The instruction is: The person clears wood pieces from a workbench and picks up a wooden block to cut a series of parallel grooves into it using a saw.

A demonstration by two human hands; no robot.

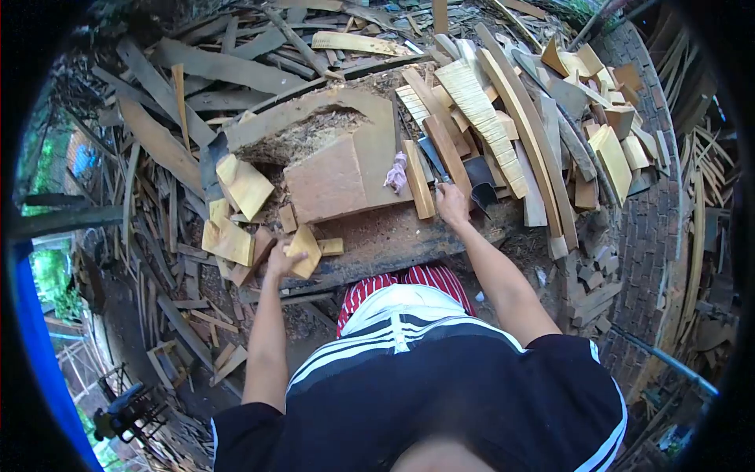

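Note:
My left hand (pixel 281 259) is at the front left of the workbench, its fingers closed against a pale yellow wooden block (pixel 309 250). A darker brown wood block (pixel 258 253) lies just left of that hand. Farther right, my right hand (pixel 452 206) is closed round the near end of a tool with a flat blue-grey blade (pixel 430 151); its exact kind I cannot make out. This tool lies among wood pieces, between a light wooden bar (pixel 418 181) and a brown bar (pixel 447 157). A dark curved piece (pixel 481 181) sits right of the hand.
A large brown wooden block (pixel 330 181) stands mid-bench, with a crumpled pink cloth (pixel 396 173) at its right. Sawdust (pixel 303 140) lies behind it. Long curved planks (pixel 519 134) and offcuts (pixel 617 149) crowd the right. Scrap boards (pixel 228 71) are heaped beyond the bench.

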